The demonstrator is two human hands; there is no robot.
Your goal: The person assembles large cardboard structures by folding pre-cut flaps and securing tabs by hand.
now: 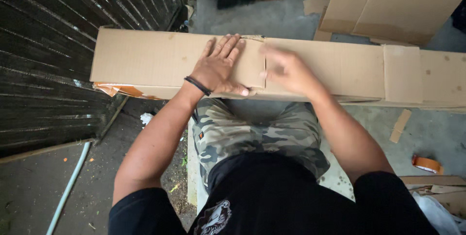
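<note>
On the cardboard box [145, 60], left hand [218, 67] flat, open; right hand [286, 70] blurred, seemingly open.

A gray concrete floor [262, 19] with dirt. A dark ridged metal wall [43, 50] stands on one side. Soft daylight falls everywhere.

You are working in soft, even daylight with no hard shadows and no glare. The long cardboard box [340, 70] is the brightest area; the corrugated wall [48, 70] at your left falls dim. Your right hand [286, 70] is smeared by motion blur, while your left hand [218, 67] is sharp. Straight edges perhaps bow slightly toward the frame's edges.
</note>
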